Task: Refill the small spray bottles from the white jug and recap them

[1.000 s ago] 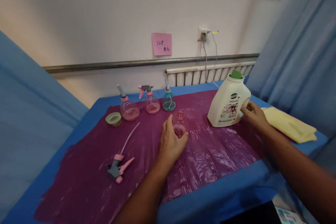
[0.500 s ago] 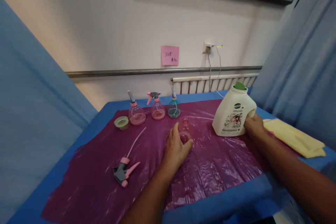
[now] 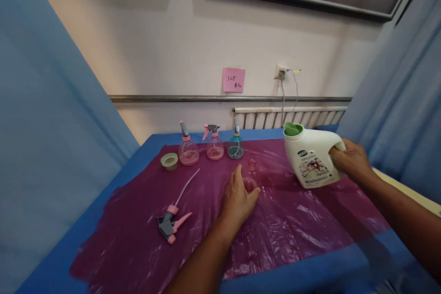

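My right hand [image 3: 350,158] is wrapped round the handle of a large white jug [image 3: 312,158], which is tilted to the left with its green spout [image 3: 292,129] uncapped. My left hand [image 3: 241,190] curves round the left and near side of a clear, open-necked bottle [image 3: 252,172] standing on the purple plastic sheet [image 3: 138,211]. The jug's mouth is to the right of this bottle and higher. A grey and pink spray head [image 3: 168,224] with its tube lies left of my left hand.
Behind stand two clear spray bottles [image 3: 188,152] [image 3: 215,148] with pink liquid, a teal spray bottle [image 3: 235,147] and a small green bowl [image 3: 169,161]. A yellow cloth [image 3: 409,190] lies at the right. Blue curtains [image 3: 51,124] hang on both sides.
The white jug has risen off the sheet and tipped to the left in my right hand. My left hand stays beside the clear bottle. The camera view has shifted slightly.
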The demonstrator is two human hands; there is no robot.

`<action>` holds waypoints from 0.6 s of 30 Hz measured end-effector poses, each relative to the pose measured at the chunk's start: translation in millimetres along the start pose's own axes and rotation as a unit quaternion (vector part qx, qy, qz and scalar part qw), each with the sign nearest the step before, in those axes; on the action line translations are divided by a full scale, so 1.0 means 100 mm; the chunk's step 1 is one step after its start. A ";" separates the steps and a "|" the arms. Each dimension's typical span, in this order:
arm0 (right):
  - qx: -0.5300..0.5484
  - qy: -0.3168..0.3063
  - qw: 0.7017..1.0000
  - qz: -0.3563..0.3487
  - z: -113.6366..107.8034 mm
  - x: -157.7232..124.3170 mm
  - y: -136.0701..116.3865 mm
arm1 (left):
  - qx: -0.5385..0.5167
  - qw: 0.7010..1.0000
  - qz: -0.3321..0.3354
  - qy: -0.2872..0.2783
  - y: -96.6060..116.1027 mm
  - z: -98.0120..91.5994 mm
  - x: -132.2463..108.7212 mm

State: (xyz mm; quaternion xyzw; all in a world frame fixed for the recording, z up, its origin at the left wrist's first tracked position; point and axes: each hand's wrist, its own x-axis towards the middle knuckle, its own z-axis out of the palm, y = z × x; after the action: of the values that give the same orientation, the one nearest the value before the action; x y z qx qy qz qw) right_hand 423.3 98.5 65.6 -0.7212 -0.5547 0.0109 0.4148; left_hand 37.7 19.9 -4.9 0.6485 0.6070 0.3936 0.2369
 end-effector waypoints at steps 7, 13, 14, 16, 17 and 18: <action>-0.047 -0.047 0.997 -0.037 -0.21 0.04 -0.34 | 0.012 0.999 0.024 0.029 0.06 -0.05 0.00; -0.129 -0.073 0.987 -0.066 -0.25 0.08 -0.42 | 0.018 0.997 0.025 0.073 0.13 -0.08 0.01; -0.143 -0.075 0.984 -0.069 -0.26 0.08 -0.42 | 0.016 0.997 0.022 0.078 0.13 -0.07 0.02; -0.167 -0.076 0.980 -0.079 -0.28 0.09 -0.44 | 0.019 0.996 0.024 0.082 0.12 -0.06 0.02; -0.182 -0.075 0.977 -0.087 -0.30 0.09 -0.46 | 0.022 0.996 0.028 0.080 0.11 -0.05 0.02; -0.199 -0.075 0.972 -0.097 -0.32 0.09 -0.47 | 0.028 0.996 0.032 0.079 0.11 -0.04 0.02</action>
State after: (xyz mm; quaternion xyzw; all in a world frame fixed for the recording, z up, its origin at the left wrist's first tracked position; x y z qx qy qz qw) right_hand 404.7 89.5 119.2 -0.7292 -0.6423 -0.0859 0.2198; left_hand 40.6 19.7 6.6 0.6407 0.6134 0.4340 0.1576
